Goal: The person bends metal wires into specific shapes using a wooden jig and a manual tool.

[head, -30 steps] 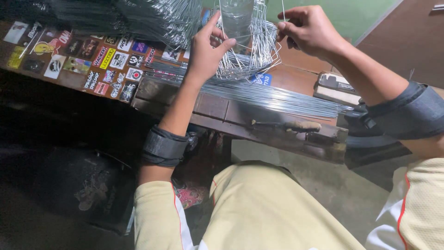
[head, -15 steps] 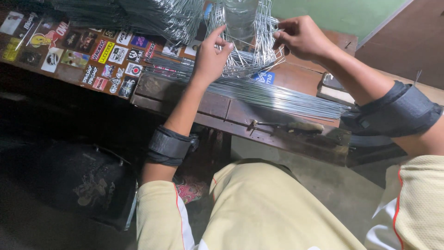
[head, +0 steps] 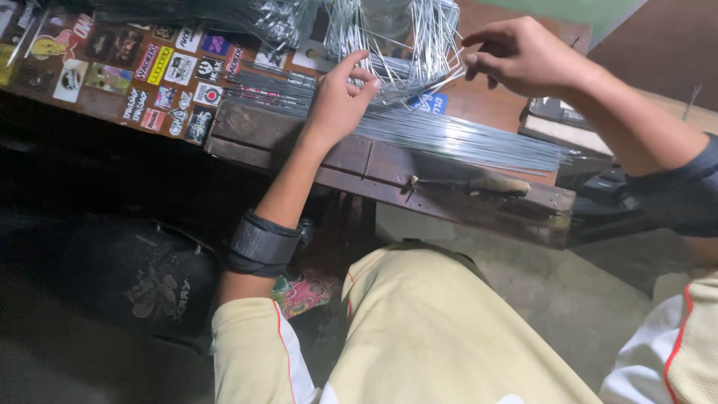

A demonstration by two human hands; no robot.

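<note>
Fingers of left hand (head: pixel 340 101) and right hand (head: pixel 516 56) pinch bent wire bundle (head: pixel 396 45) above table (head: pixel 449 168).

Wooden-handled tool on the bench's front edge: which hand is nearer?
Left. The left hand is up-left of the wooden-handled tool; the right hand is higher, above it.

Dim, warm indoor light falls from above. Glare glints off the metal wires (head: pixel 389 45) just beside the fingers (head: pixel 359 71). Below them, under the bench (head: pixel 389 168), deep shadow swallows detail. Edges look slightly soft.
</note>
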